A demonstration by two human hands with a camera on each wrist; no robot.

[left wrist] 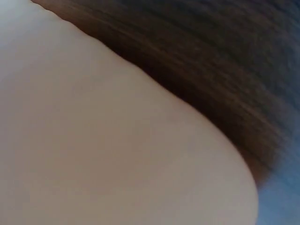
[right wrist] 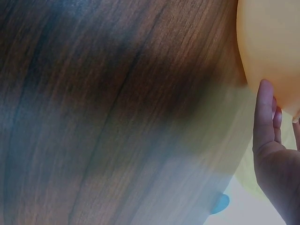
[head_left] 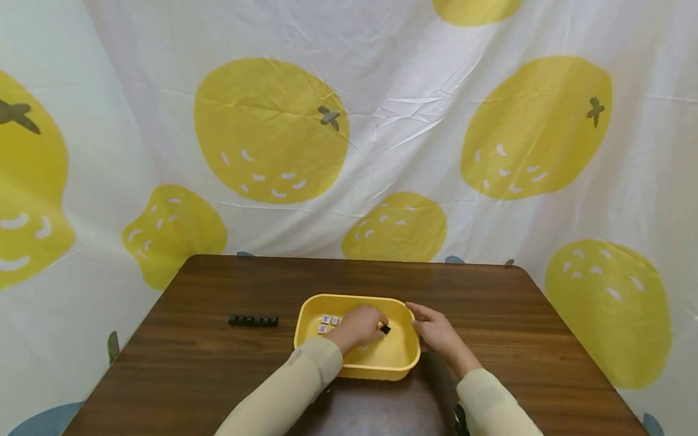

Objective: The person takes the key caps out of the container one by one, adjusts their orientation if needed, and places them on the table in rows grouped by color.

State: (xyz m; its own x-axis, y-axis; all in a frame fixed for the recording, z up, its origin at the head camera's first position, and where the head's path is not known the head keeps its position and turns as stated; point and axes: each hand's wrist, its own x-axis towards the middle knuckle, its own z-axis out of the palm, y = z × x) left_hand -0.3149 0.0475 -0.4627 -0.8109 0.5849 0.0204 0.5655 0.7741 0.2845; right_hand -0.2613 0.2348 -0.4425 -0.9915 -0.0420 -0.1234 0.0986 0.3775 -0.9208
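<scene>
A yellow basin [head_left: 354,367] stands on the table in the head view. My left hand [head_left: 360,326] reaches down inside it, with thumb and finger pinching a small black block [head_left: 385,329]. Small white square pieces [head_left: 323,329] with dark marks lie on the basin floor left of that hand. Part of the floor is hidden under the left hand and forearm. My right hand [head_left: 438,332] touches the basin's right side; the right wrist view shows its extended fingers [right wrist: 264,110] against the outer wall. Only blurred skin and tabletop fill the left wrist view.
A straight row of small black blocks [head_left: 253,321] lies on the tabletop left of the basin. The dark wooden table [head_left: 507,339] has rounded far corners. Behind it hangs a white curtain [head_left: 403,121] printed with yellow fruit.
</scene>
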